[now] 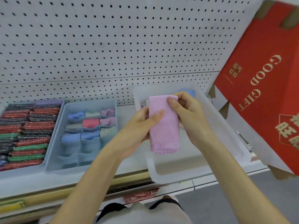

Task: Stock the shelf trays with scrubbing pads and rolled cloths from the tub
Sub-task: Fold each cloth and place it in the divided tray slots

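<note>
Fingers (156,116) of your left hand (140,126) and right hand (187,117) pinch the pink waffle-weave cloth (164,135), hanging lengthwise; the blue divided plastic tray (88,156) lies leftward, nearer your left.

Lower left: pad tray (22,169) packed full, no gap. Divider tray (90,102) beside it: back cells filled, front cells (88,145) open from above. Bare shelf strip (125,113) between it and tub (169,175). My left hand (142,125), right hand (187,113) and pink cloth (164,131) cover the tub mouth. Red carton (267,94) leans in at right.

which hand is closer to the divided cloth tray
Left. Both hold the pink cloth: the left hand just right of the divided tray, the right hand farther right, over the tub.
</note>
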Available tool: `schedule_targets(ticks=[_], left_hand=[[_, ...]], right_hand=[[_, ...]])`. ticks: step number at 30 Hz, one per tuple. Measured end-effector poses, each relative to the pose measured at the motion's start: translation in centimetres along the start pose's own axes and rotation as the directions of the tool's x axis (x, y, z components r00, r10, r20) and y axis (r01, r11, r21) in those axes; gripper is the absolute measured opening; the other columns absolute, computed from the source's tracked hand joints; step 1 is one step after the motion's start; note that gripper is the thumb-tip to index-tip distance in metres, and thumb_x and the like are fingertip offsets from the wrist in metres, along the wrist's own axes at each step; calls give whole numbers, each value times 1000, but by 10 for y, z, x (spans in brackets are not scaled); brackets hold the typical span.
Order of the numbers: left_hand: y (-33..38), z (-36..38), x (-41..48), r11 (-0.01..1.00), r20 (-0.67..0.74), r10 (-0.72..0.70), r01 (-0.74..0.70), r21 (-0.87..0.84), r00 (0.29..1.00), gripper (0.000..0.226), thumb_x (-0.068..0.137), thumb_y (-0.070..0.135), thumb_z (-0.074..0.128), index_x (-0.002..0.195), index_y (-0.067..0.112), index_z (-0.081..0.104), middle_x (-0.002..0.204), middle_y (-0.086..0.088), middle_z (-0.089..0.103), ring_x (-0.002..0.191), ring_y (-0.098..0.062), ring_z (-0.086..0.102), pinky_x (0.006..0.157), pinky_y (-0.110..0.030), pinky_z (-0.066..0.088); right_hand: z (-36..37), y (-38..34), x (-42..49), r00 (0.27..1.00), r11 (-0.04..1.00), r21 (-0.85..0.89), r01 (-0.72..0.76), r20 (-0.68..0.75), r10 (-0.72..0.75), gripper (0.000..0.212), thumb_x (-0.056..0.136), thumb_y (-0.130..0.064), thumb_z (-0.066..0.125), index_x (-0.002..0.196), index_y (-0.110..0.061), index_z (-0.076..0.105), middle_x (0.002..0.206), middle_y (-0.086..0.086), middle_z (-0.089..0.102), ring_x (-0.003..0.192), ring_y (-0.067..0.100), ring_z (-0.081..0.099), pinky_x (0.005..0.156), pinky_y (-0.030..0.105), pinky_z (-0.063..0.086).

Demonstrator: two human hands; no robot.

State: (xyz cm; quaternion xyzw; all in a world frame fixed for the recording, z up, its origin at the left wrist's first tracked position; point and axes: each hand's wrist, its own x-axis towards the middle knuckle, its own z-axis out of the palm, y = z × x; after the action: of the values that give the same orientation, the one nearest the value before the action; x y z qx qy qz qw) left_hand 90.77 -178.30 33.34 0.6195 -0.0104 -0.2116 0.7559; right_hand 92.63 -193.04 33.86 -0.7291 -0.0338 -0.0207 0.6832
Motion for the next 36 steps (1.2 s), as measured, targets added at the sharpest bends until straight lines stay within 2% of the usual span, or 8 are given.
schedule_targets(ticks=[5, 9, 14, 17, 20, 26, 31, 36], left_hand=[[-21, 1, -9, 999, -12, -28, 28, 39, 1000, 28, 94, 13, 53, 122, 13, 56, 114, -2, 69, 101, -19, 66, 86, -35, 55], [-24, 2, -13, 998, -74, 55, -57, -22, 996, 32, 97, 7, 45, 128, 7, 51, 119, -12, 66, 102, -23, 66, 87, -33, 55], [-26, 2, -20, 997, -99, 30, -23, 69, 995, 29, 97, 11, 48, 125, 13, 53, 108, -9, 69, 85, -17, 69, 68, -30, 59], [-25, 1, -28, 999, -75, 31, -28, 44, 997, 21, 94, 6, 53, 112, 13, 60, 80, -10, 72, 57, -16, 66, 52, -22, 53], [-24, 0, -40, 989, -96, 39, -52, -140, 995, 21, 92, 1, 51, 106, 9, 64, 74, -9, 71, 55, -14, 65, 52, -19, 53], [-22, 12, -63, 987, -130, 31, -50, -150, 991, 36, 95, -1, 35, 72, 8, 62, 82, -1, 71, 69, -14, 66, 55, -22, 50], [-35, 25, -73, 982, -331, 185, -158, 108, 925, 10, 84, 17, 68, 79, 21, 60, 95, -14, 62, 79, -21, 59, 64, -33, 48], [-40, 26, -90, 998, -425, 67, -55, 40, 903, 41, 83, 3, 68, 118, 20, 54, 103, -16, 70, 86, -21, 67, 77, -38, 57]], right_hand=[[6, 6, -6, 997, 999, 20, -34, -73, 35, 9, 94, -17, 56, 87, -14, 58, 76, -1, 57, 72, 12, 50, 61, 27, 40], [-2, 18, -22, 949, 961, -38, -275, 150, 277, 39, 83, -40, 59, 96, -3, 62, 85, 8, 63, 77, 22, 56, 67, 36, 46], [-14, 16, -33, 940, 974, -41, -224, 257, 227, 5, 89, -15, 59, 89, -11, 63, 77, 0, 69, 68, 14, 63, 57, 25, 52], [-18, 11, -32, 927, 980, -30, -196, 321, 195, 6, 92, -13, 56, 95, -8, 56, 71, 3, 69, 56, 19, 62, 46, 26, 49], [-20, 9, -37, 894, 965, 121, -233, 417, 163, 14, 88, -5, 55, 100, -9, 60, 74, 8, 69, 55, 19, 61, 49, 25, 49], [-25, 9, -47, 893, 934, 250, -254, 432, 127, 35, 74, 6, 46, 58, -11, 72, 67, 2, 66, 65, 12, 60, 59, 17, 46], [-21, 14, -58, 892, 1000, -27, 10, 453, 3, 23, 68, 2, 67, 75, -19, 63, 80, -13, 63, 81, 11, 57, 72, 32, 47], [-15, 13, -65, 815, 999, -10, -30, 579, 31, 54, 66, 9, 54, 109, -24, 57, 97, 2, 61, 90, 14, 55, 75, 29, 47]])
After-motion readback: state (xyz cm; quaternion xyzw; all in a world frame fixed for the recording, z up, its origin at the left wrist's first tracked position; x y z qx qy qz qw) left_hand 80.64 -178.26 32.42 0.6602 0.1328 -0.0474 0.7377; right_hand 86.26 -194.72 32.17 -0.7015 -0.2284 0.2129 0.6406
